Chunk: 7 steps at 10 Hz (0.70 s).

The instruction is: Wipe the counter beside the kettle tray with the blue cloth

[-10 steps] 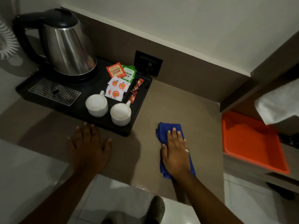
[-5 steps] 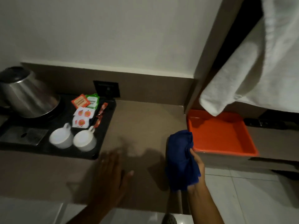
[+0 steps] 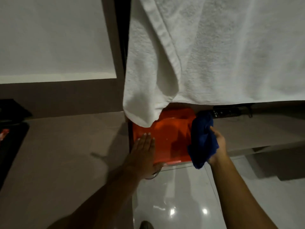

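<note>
My right hand (image 3: 217, 146) holds the bunched blue cloth (image 3: 202, 139) in the air over the right edge of an orange tray (image 3: 166, 134), off the counter. My left hand (image 3: 143, 151) lies flat with fingers together, reaching over the left edge of that orange tray. The brown counter (image 3: 66, 146) spreads to the left. Only a corner of the black kettle tray (image 3: 11, 142) shows at the far left edge, with a red sachet (image 3: 4, 133) in it. The kettle is out of view.
A large white towel (image 3: 206, 52) hangs down from above and covers the back of the orange tray. A dark remote-like object (image 3: 226, 112) lies on the lower shelf (image 3: 255, 129) behind the cloth. Glossy white floor tiles (image 3: 178, 199) lie below.
The view swung right, away from the kettle tray. My right hand lifted the blue cloth off the counter and carried it right over the orange tray. My left hand moved right onto the tray's edge.
</note>
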Tool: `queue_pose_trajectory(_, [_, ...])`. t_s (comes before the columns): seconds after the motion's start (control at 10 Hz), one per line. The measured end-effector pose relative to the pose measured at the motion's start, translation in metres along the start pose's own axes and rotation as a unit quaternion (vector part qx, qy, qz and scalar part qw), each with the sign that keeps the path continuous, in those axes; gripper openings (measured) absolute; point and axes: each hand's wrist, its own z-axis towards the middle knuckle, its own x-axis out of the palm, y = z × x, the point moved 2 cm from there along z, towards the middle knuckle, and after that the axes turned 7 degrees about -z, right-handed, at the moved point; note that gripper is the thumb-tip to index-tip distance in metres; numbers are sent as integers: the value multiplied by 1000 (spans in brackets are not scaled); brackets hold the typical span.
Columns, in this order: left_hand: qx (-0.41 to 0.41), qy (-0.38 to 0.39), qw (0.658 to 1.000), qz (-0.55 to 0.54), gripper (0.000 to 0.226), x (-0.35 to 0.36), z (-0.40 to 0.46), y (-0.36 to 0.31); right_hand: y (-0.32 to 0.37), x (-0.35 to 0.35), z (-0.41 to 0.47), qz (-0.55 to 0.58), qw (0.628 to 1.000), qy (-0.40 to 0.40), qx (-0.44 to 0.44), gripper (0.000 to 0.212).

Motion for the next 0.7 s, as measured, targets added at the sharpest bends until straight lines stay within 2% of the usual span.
queue_pose_trajectory(0.1, [-33, 2, 999, -32, 119, 17, 10, 1, 11, 11, 48, -111, 994, -19, -2, 29])
queue_pose_trajectory(0.2, [-42, -11, 998, -42, 130, 21, 10, 5, -13, 27, 72, -289, 953, 35, -82, 23])
queue_pose_trajectory(0.3, [-47, -18, 998, -37, 133, 23, 12, 4, -54, 44, 93, -639, 751, 90, -138, 47])
queue_pose_trajectory(0.4, [-45, -14, 999, -15, 131, 25, 12, 4, -88, 48, 98, -787, 583, 67, -188, 74])
queue_pose_trajectory(0.5, [-47, 0, 999, -1, 131, 25, 12, 3, -94, 45, 100, -808, 553, 61, -191, 88])
queue_pose_trajectory(0.6, [-49, 8, 999, 0, 128, 19, 11, 2, -83, 44, 92, -798, 572, 77, -175, 91])
queue_pose_trajectory(0.7, [-34, -2, 999, 8, 121, 11, 5, 6, -79, 43, 72, -763, 604, 59, -221, 87])
